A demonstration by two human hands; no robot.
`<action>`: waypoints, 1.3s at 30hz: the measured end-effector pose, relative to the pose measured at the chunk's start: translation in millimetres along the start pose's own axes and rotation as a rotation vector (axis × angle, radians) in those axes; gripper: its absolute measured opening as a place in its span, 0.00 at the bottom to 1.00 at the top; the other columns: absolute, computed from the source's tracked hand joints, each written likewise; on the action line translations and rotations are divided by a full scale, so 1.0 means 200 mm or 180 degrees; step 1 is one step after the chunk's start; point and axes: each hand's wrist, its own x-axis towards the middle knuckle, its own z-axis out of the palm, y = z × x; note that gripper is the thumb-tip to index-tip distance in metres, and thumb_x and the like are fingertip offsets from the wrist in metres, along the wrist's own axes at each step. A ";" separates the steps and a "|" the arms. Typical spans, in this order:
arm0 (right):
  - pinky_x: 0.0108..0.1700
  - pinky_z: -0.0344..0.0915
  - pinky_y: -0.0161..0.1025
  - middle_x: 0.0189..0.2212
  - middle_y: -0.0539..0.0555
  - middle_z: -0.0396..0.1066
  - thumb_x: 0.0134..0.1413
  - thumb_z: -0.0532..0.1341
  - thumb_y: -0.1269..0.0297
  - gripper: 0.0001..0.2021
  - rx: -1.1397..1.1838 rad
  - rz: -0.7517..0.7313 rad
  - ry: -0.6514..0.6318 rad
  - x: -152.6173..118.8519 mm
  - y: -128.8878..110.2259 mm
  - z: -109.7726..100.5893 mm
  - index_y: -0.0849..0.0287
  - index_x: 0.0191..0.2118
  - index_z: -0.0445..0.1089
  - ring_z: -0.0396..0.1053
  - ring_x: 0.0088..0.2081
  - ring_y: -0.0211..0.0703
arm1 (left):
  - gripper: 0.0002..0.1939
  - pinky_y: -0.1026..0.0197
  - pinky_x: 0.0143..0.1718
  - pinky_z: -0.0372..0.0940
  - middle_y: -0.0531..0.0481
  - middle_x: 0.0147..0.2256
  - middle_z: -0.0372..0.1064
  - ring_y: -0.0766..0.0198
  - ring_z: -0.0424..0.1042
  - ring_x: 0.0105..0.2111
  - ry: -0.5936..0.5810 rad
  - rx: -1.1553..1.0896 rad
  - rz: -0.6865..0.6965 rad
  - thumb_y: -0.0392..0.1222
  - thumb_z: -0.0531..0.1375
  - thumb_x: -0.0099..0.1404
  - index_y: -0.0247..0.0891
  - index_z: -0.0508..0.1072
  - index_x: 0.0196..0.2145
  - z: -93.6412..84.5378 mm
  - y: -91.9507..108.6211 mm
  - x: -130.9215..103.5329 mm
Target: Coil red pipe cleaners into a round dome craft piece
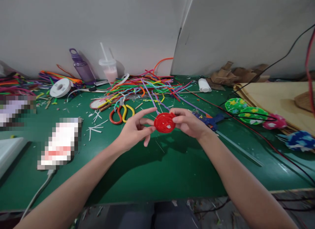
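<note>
A flat red coiled-tube disc (164, 122) is held above the green table (157, 170), pinched between the left hand (134, 130) and right hand (189, 124). No writing is legible. Just beyond lie orange-and-yellow-handled scissors (120, 113), a tangle of coloured tubes (145, 84) and, right, a blue glue gun (211, 120).

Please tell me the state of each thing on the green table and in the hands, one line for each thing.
red spiral disc: coiled flat, held above the table between both hands.
left hand: fingers on the disc's left edge.
right hand: gripping the disc's right edge.
scissors: lying flat, blades hidden under the tubes.
coloured tubes: loose, tangled pile.
purple bottle: upright, capped.
drink cup: upright, lidded, straw in.
white spool: lying tilted.
glue gun: lying on its side.
</note>
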 end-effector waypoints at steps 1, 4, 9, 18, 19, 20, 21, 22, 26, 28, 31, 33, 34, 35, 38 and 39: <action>0.31 0.58 0.33 0.24 0.46 0.63 0.39 0.67 0.65 0.09 -0.0134 -0.0074 -0.0004 0.00 0.00 0.00 0.59 0.26 0.66 0.61 0.27 0.34 | 0.30 0.66 0.15 0.61 0.48 0.35 0.75 0.73 0.64 0.13 0.0089 0.0321 0.0122 0.42 0.63 0.59 0.41 0.63 0.58 0.00 0.00 0.00; 0.32 0.58 0.34 0.24 0.46 0.63 0.42 0.66 0.65 0.07 -0.0610 -0.0403 -0.0021 -0.01 -0.02 0.00 0.59 0.27 0.67 0.61 0.27 0.34 | 0.19 0.61 0.26 0.65 0.50 0.30 0.73 0.68 0.67 0.21 0.0835 0.1784 0.1107 0.44 0.64 0.59 0.41 0.74 0.49 -0.03 0.01 0.00; 0.40 0.62 0.38 0.30 0.49 0.69 0.49 0.62 0.67 0.02 -0.1557 -0.0933 -0.0098 -0.04 -0.05 0.07 0.58 0.31 0.69 0.67 0.34 0.39 | 0.10 0.52 0.43 0.65 0.48 0.36 0.75 0.57 0.69 0.40 0.1393 0.3340 0.2939 0.37 0.65 0.57 0.45 0.78 0.38 -0.08 0.02 0.01; 0.42 0.64 0.37 0.32 0.49 0.72 0.49 0.60 0.71 0.03 -0.2464 -0.1348 0.0080 -0.05 -0.03 0.13 0.57 0.32 0.70 0.69 0.35 0.40 | 0.19 0.51 0.45 0.65 0.48 0.38 0.78 0.58 0.73 0.43 0.0605 0.3665 0.3174 0.32 0.61 0.61 0.42 0.72 0.50 -0.12 -0.02 0.03; 0.42 0.64 0.37 0.32 0.49 0.72 0.49 0.60 0.70 0.03 -0.2470 -0.1343 0.0069 -0.05 -0.03 0.13 0.57 0.31 0.70 0.69 0.35 0.40 | 0.19 0.51 0.45 0.65 0.48 0.39 0.78 0.58 0.74 0.43 0.0562 0.3660 0.3190 0.32 0.61 0.62 0.43 0.72 0.50 -0.12 -0.02 0.03; 0.42 0.64 0.37 0.31 0.49 0.72 0.49 0.60 0.70 0.02 -0.2469 -0.1334 0.0054 -0.05 -0.03 0.13 0.57 0.31 0.70 0.69 0.35 0.40 | 0.19 0.51 0.46 0.65 0.48 0.39 0.78 0.59 0.74 0.43 0.0528 0.3660 0.3213 0.32 0.60 0.62 0.43 0.72 0.50 -0.12 -0.02 0.03; 0.42 0.64 0.37 0.31 0.49 0.72 0.49 0.60 0.70 0.03 -0.2464 -0.1330 0.0042 -0.05 -0.03 0.13 0.57 0.31 0.70 0.69 0.35 0.40 | 0.19 0.52 0.46 0.65 0.48 0.38 0.78 0.59 0.74 0.42 0.0502 0.3667 0.3243 0.32 0.60 0.62 0.43 0.72 0.51 -0.12 -0.02 0.03; 0.42 0.64 0.37 0.31 0.49 0.72 0.49 0.60 0.70 0.03 -0.2458 -0.1326 0.0030 -0.05 -0.03 0.13 0.57 0.31 0.69 0.69 0.35 0.40 | 0.19 0.52 0.46 0.65 0.48 0.37 0.78 0.59 0.74 0.42 0.0481 0.3684 0.3276 0.32 0.60 0.62 0.43 0.71 0.51 -0.12 -0.03 0.03; 0.42 0.64 0.37 0.31 0.49 0.72 0.49 0.60 0.70 0.02 -0.2435 -0.1300 -0.0022 -0.05 -0.04 0.14 0.58 0.31 0.69 0.69 0.35 0.39 | 0.22 0.53 0.44 0.67 0.46 0.36 0.78 0.59 0.75 0.40 0.0490 0.3786 0.3341 0.32 0.60 0.62 0.40 0.69 0.54 -0.12 -0.04 0.02; 0.42 0.64 0.38 0.31 0.49 0.72 0.49 0.59 0.70 0.02 -0.2433 -0.1290 -0.0040 -0.05 -0.03 0.14 0.58 0.31 0.69 0.69 0.35 0.40 | 0.22 0.53 0.43 0.67 0.46 0.36 0.77 0.58 0.74 0.40 0.0518 0.3744 0.3309 0.32 0.60 0.62 0.40 0.69 0.54 -0.11 -0.04 0.02; 0.42 0.63 0.38 0.31 0.49 0.72 0.49 0.59 0.70 0.03 -0.2441 -0.1275 -0.0065 -0.05 -0.04 0.14 0.58 0.31 0.69 0.69 0.35 0.40 | 0.21 0.55 0.41 0.66 0.47 0.35 0.77 0.59 0.74 0.39 0.0594 0.3331 0.3056 0.30 0.59 0.61 0.41 0.70 0.52 -0.08 -0.02 0.01; 0.41 0.63 0.37 0.31 0.49 0.73 0.49 0.59 0.71 0.03 -0.2465 -0.1262 -0.0108 -0.06 -0.04 0.14 0.58 0.31 0.69 0.69 0.35 0.39 | 0.20 0.56 0.42 0.66 0.49 0.33 0.76 0.61 0.73 0.37 0.0600 0.2888 0.2665 0.31 0.59 0.62 0.41 0.70 0.52 -0.06 -0.01 0.01; 0.40 0.63 0.37 0.31 0.49 0.73 0.49 0.59 0.71 0.03 -0.2490 -0.1249 -0.0132 -0.06 -0.04 0.14 0.58 0.31 0.70 0.69 0.35 0.39 | 0.20 0.56 0.42 0.67 0.50 0.32 0.75 0.62 0.73 0.36 0.0565 0.2693 0.2448 0.33 0.59 0.62 0.41 0.71 0.52 -0.05 0.00 0.01; 0.40 0.63 0.37 0.31 0.49 0.73 0.50 0.59 0.71 0.03 -0.2527 -0.1244 -0.0148 -0.06 -0.04 0.14 0.58 0.32 0.70 0.69 0.35 0.39 | 0.19 0.57 0.42 0.67 0.51 0.31 0.75 0.63 0.72 0.35 0.0529 0.2540 0.2262 0.34 0.60 0.63 0.41 0.71 0.52 -0.05 0.01 0.01; 0.40 0.63 0.37 0.32 0.50 0.74 0.51 0.60 0.69 0.03 -0.2706 -0.1352 -0.0078 -0.05 -0.04 0.13 0.58 0.33 0.70 0.70 0.35 0.40 | 0.16 0.58 0.42 0.66 0.53 0.29 0.74 0.64 0.72 0.34 0.0609 0.2398 0.2031 0.37 0.60 0.63 0.42 0.73 0.49 -0.04 0.02 0.01; 0.40 0.63 0.37 0.32 0.50 0.74 0.51 0.60 0.68 0.03 -0.2789 -0.1443 0.0010 -0.05 -0.03 0.13 0.58 0.34 0.70 0.70 0.35 0.40 | 0.14 0.58 0.42 0.66 0.53 0.29 0.74 0.64 0.72 0.34 0.0715 0.2412 0.2034 0.37 0.61 0.63 0.42 0.74 0.48 -0.04 0.01 0.01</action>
